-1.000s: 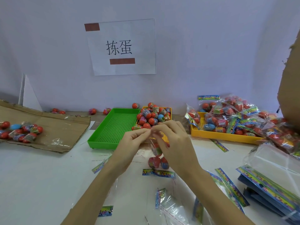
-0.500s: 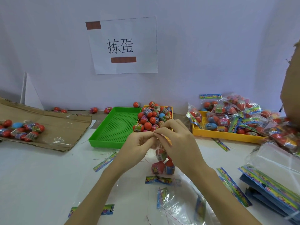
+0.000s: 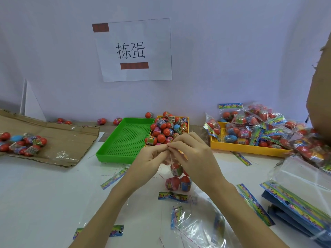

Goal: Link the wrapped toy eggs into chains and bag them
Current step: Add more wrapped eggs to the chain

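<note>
Pinching top of bag (image 3: pixel 176 167) between left hand (image 3: pixel 152 158) and right hand (image 3: pixel 193 156); eggs (image 3: pixel 177 182) hang inside. Film light, slippery; best gripped at neck.

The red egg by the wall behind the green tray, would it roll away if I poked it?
Probably yes. The red egg is rounded and sits loose on the flat table, with no rim near it like the green tray has. It looks like light plastic, so a small poke might send it wobbling off crookedly rather than straight.
</note>
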Available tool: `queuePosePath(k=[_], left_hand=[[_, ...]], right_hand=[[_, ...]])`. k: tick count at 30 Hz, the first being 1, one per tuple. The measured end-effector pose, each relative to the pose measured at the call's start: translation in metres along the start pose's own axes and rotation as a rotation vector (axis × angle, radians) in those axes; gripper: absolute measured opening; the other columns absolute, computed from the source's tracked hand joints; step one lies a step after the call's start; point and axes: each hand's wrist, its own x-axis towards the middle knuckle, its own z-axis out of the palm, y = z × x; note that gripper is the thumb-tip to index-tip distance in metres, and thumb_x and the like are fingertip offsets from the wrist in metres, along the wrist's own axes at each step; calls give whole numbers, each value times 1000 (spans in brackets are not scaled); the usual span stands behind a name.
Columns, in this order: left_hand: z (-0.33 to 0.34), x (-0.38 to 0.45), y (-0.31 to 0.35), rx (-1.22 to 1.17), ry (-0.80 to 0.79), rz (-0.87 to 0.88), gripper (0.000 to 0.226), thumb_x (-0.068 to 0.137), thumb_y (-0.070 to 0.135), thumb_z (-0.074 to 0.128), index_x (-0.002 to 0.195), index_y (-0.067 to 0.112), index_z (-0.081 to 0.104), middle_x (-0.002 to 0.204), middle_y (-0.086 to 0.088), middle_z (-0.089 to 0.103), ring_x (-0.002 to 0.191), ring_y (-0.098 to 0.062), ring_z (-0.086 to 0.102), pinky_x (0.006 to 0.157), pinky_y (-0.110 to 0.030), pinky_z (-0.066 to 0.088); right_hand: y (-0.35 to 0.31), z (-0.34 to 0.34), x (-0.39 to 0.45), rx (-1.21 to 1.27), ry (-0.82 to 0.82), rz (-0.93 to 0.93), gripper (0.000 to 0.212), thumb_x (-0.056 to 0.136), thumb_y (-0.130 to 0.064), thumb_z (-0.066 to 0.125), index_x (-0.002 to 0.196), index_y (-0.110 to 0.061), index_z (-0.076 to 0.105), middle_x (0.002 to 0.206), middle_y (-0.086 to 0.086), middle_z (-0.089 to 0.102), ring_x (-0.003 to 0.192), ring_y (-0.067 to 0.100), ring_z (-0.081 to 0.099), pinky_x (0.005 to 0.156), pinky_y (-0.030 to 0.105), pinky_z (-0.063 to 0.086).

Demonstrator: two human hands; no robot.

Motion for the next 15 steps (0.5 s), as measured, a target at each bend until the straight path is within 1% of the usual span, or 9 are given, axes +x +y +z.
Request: queuePosePath(k=[2, 5, 6, 7, 9, 10, 11, 13, 15], left_hand=[[0, 0, 0, 12, 0, 12, 24, 108, 4, 51, 102, 1, 74, 86, -21, 68, 80, -21, 64, 83, -46, 56], [1, 1, -1, 38, 4, 43, 26, 108, 4, 51, 93, 1, 72, 78, -19, 64, 76, -18, 60, 79, -44, 54], [2, 1, -1, 51, 8, 54, 26, 108, 4, 51, 91, 1, 71, 77, -18, 63, 74, -15, 59, 76, -39, 53], [2, 1, 0, 69, 14, 63, 26, 107, 4, 51, 90, 2, 71, 76, -15, 63, 73, -11, 58, 71, -30, 52], [3, 0, 1, 108, 30, 73, 28, 106, 4, 53, 91, 12, 75, 71, -1, 66, 69, -2, 59, 68, -14, 47], [2, 0, 1, 127, 38, 65, 30, 105, 3, 54, 94, 18, 77, 72, 6, 70, 70, 0, 63, 68, -14, 49], [1, 1, 0, 145, 48, 40, 32, 104, 1, 55, 100, 21, 79, 77, 9, 76, 75, -2, 69, 70, -21, 55], [-4, 4, -2, 138, 71, -30, 33, 103, -1, 54, 105, 18, 81, 89, 3, 81, 85, -13, 76, 78, -37, 63], [-8, 5, -2, 34, 136, -102, 33, 103, -4, 52, 103, 13, 81, 93, 1, 82, 88, -15, 77, 76, -36, 64]], right_hand=[[0, 0, 0, -1, 0, -8, 13, 90, -12, 77, 102, -7, 78, 98, 7, 74, 90, 24, 68, 80, 35, 62], [-1, 0, 2, -4, 23, -4, 11, 89, -12, 78, 98, -7, 78, 96, 6, 74, 88, 23, 67, 79, 33, 61], [-1, 0, 2, 0, 40, 9, 9, 88, -10, 79, 95, -6, 77, 94, 6, 74, 87, 23, 66, 79, 32, 60], [-2, 0, 2, 5, 54, 30, 8, 86, -9, 80, 93, -6, 76, 92, 6, 73, 86, 22, 65, 78, 30, 58], [-6, 1, 3, 15, 66, 96, 7, 84, -6, 80, 87, -7, 73, 88, 4, 69, 84, 19, 60, 75, 27, 54], [-7, 1, 4, 28, 76, 142, 9, 84, -5, 79, 85, -8, 71, 86, 3, 66, 83, 17, 57, 73, 24, 51], [-7, -1, 5, 45, 97, 199, 11, 84, -4, 78, 84, -9, 68, 84, 1, 62, 81, 15, 53, 72, 21, 47], [4, -10, 9, 75, 172, 327, 15, 84, -3, 76, 82, -11, 64, 83, -2, 56, 78, 14, 50, 71, 19, 42], [26, -24, 11, 62, 258, 452, 13, 87, -4, 74, 84, -11, 64, 85, -1, 57, 78, 18, 53, 70, 29, 48]])
